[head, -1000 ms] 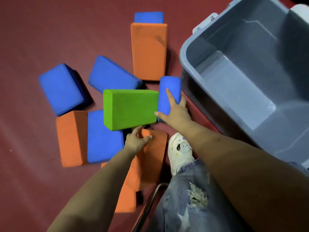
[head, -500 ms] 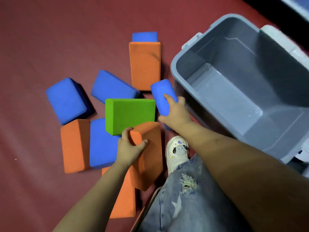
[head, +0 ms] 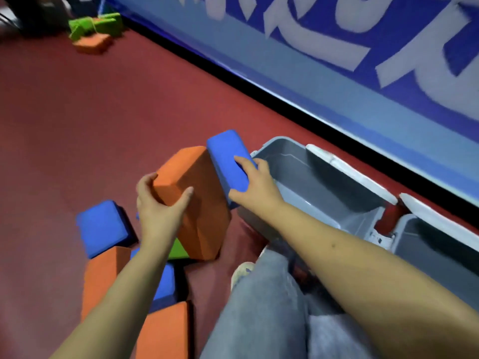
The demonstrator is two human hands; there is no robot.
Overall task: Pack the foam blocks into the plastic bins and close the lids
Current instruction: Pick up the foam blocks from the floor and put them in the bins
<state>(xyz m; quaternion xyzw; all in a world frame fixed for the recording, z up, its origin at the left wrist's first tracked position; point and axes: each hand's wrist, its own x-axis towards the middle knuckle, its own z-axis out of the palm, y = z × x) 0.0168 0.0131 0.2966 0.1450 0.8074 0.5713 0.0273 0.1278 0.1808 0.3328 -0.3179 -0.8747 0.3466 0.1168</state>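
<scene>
My left hand point(head: 162, 203) grips an orange foam block point(head: 194, 200) by its near end and holds it off the floor. My right hand point(head: 255, 185) grips a blue foam block point(head: 225, 159), which hangs at the left rim of the open grey plastic bin point(head: 311, 182). The two held blocks touch side by side. On the floor below lie more blocks: a blue block point(head: 102, 226), an orange block point(head: 103, 278), a second orange block point(head: 166, 330), and a green block point(head: 178, 250) mostly hidden under my left arm.
A second grey bin point(head: 435, 255) stands to the right, with white lids point(head: 347, 172) hinged open at the far side. A blue banner wall point(head: 337, 60) runs behind the bins. Green and orange blocks point(head: 93, 32) lie far off at top left. My knee point(head: 272, 307) is beside the bin.
Both hands have lifted their blocks off the floor and carried them up toward the bin. The view has tilted upward, showing the wall and a second bin.
</scene>
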